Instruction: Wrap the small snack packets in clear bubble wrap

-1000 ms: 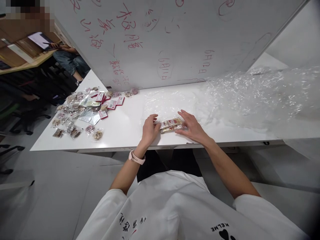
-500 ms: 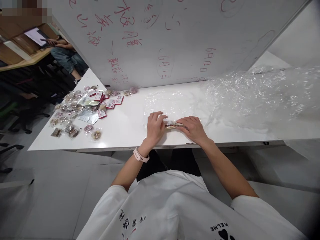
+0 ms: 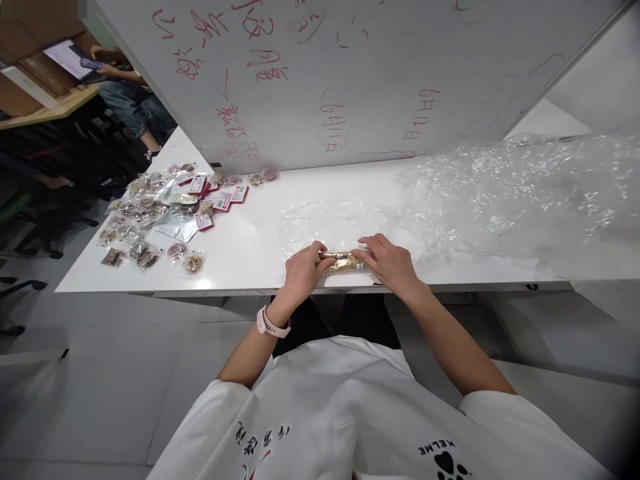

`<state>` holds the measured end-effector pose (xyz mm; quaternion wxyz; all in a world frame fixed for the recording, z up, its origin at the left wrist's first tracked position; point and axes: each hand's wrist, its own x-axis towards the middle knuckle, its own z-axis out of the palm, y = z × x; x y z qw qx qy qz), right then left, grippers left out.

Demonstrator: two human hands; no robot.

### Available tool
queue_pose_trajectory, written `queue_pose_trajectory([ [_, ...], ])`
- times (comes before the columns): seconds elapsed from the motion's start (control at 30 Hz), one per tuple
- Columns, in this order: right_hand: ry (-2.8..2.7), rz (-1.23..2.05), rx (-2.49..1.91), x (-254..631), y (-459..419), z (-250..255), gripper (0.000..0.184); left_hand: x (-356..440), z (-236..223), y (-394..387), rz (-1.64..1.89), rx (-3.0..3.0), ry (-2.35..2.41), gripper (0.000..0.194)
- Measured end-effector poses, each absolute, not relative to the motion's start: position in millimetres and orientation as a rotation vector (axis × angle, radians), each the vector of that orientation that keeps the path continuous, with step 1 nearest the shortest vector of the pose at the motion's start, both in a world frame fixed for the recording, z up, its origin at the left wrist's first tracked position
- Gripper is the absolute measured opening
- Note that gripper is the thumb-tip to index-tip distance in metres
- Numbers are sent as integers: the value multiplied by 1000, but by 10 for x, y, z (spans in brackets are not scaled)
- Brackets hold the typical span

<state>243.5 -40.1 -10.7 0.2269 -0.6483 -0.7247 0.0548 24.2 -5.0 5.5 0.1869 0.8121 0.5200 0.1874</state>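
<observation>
A shiny gold packet [image 3: 345, 263] lies crosswise near the table's front edge, with clear plastic wrap about it. My left hand [image 3: 303, 270] grips its left end, thumb and fingers closed. At the right end, my right hand [image 3: 391, 265] holds it with the thumb on top and the fingers bent over the far side. Beyond both hands a clear bubble-wrap sheet [image 3: 325, 220] spreads flat on the white table [image 3: 245, 253]. What is inside the gold packet cannot be seen.
Bubble wrap [image 3: 515, 193] heaps over the table's right side. Small clear-wrapped snacks [image 3: 137, 250], red-and-white cards [image 3: 233, 197] and a silver pouch [image 3: 177, 225] cluster at the left. A whiteboard [image 3: 300, 87] with red writing stands along the back. Past it, a seated person [image 3: 127, 107] holds a phone.
The gold packet has turned and come slightly nearer, so more of its broad face shows. My left hand has moved down and left, its fingers now closer round the end.
</observation>
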Motion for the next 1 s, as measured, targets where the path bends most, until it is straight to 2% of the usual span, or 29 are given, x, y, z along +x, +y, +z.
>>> queue_pose_trajectory([
  [0.13,-2060,-31,-1679,2440,-409,-91,39,245,41,-122,722,2603,1317,8],
  [0.2,-2144,42,-1526,2512,-465,-112,35,191,0,-173,699,2645,1090,16],
  [0.3,-2222,206,-1401,2633,-582,-152,43,96,-63,-238,632,2602,957,34],
  [0.47,-2111,376,-1451,2693,-611,-86,41,66,-27,-193,622,2417,1141,18],
  [0.57,-2018,453,-1640,2651,-447,-21,43,135,44,-58,571,2326,1385,23],
  [0.7,-2002,296,-1840,2526,-166,-40,42,304,84,69,666,2497,1658,17],
  [0.83,-2006,202,-1865,2485,-46,-88,42,447,-13,-21,697,2747,1310,34],
  [1.0,-2181,476,-1746,2988,-109,128,44,380,-201,-80,619,2736,1138,36],
])
